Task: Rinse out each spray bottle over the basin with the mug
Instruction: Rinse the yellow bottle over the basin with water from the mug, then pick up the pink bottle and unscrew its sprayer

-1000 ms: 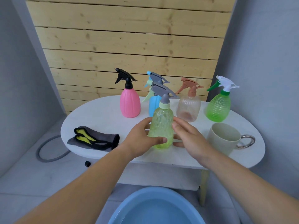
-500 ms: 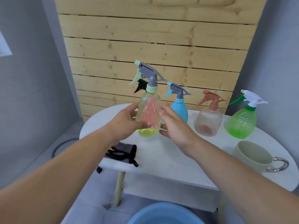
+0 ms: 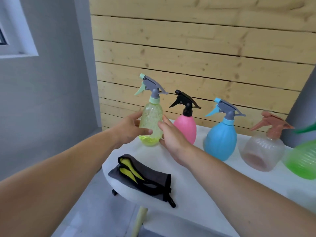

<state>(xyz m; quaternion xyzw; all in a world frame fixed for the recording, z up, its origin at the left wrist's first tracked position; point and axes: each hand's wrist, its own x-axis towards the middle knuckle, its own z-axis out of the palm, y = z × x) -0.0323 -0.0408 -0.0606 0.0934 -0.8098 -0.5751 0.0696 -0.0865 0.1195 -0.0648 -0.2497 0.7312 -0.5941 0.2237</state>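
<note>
A pale yellow-green spray bottle [image 3: 152, 120] with a grey sprayer stands upright at the far left end of the white table [image 3: 196, 185]. My left hand [image 3: 130, 130] grips its body, thumb across the front. My right hand [image 3: 172, 139] touches its right side with straight fingers. To the right stand a pink bottle [image 3: 185, 130], a blue bottle [image 3: 220, 142], a clear bottle with a brown sprayer [image 3: 261, 151] and a blurred green bottle [image 3: 304, 159] at the frame's edge. Mug and basin are out of view.
A folded grey cloth with yellow and black trim [image 3: 142, 177] lies near the table's left front edge. A wooden plank wall [image 3: 188, 48] runs behind the bottles, and a grey wall [image 3: 51, 100] stands at the left.
The yellow-green bottle went from the table's front middle, up and leftward, and now sits left of the pink bottle. The view swung left, so mug and basin left the frame.
</note>
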